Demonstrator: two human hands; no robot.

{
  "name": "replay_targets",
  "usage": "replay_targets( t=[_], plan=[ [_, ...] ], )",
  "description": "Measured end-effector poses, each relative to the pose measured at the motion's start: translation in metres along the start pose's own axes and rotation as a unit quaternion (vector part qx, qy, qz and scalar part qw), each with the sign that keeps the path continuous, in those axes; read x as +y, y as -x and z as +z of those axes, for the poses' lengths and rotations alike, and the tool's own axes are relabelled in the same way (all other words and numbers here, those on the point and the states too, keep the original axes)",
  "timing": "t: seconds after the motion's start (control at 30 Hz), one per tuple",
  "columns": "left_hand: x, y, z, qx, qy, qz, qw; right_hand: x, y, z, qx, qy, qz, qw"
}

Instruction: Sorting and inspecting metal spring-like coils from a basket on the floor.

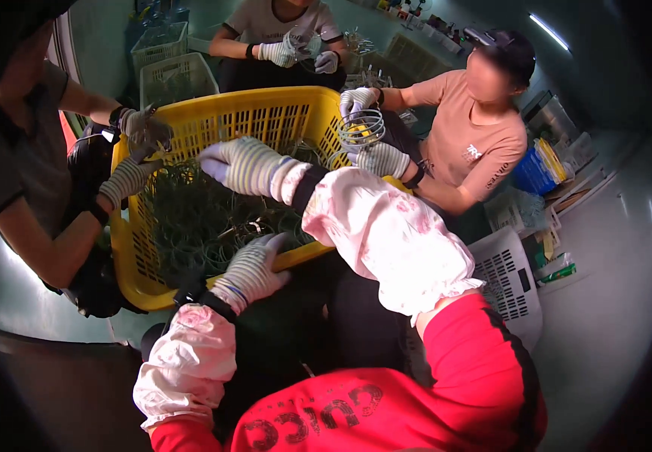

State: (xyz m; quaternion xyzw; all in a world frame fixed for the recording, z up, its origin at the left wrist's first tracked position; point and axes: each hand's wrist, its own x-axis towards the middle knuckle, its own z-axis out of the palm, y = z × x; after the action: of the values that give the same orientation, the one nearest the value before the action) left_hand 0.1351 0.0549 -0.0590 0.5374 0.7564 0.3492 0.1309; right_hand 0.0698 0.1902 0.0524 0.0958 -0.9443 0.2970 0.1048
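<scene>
— Holding what's in the crate [213,120]?
— Green wire rings [198,218]. Right hand [239,164] hovers spread above them; left hand [254,264] lies open over the near rim.
— Around it?
— A co-worker's coil [361,126] opposite, white baskets [172,75] behind.

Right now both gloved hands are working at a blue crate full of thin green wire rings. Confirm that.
Not quite: the crate is yellow, not blue, as the head view shows. The rest holds: the left hand rests at its near rim and the right hand reaches over the green wire rings inside.
</scene>
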Motion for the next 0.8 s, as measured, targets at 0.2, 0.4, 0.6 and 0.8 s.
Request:
replay_targets(
  t=[0.2, 0.4, 0.6, 0.8],
  plan=[
    [0.07, 0.002, 0.02, -0.064, 0.491, 0.085, 0.865, -0.044, -0.069, 0.025, 0.002, -0.353, 0.072, 0.933],
    [0.092, -0.012, 0.026, -0.222, 0.561, 0.008, 0.797, -0.059, -0.069, 0.003, 0.004, -0.479, 0.119, 0.87],
    [0.087, -0.003, 0.026, -0.186, 0.61, -0.012, 0.77, -0.104, -0.089, 0.038, -0.045, -0.488, 0.08, 0.868],
    [0.077, 0.003, 0.025, -0.144, 0.658, -0.03, 0.738, -0.149, -0.144, 0.115, -0.1, -0.496, 0.042, 0.862]
  ],
)
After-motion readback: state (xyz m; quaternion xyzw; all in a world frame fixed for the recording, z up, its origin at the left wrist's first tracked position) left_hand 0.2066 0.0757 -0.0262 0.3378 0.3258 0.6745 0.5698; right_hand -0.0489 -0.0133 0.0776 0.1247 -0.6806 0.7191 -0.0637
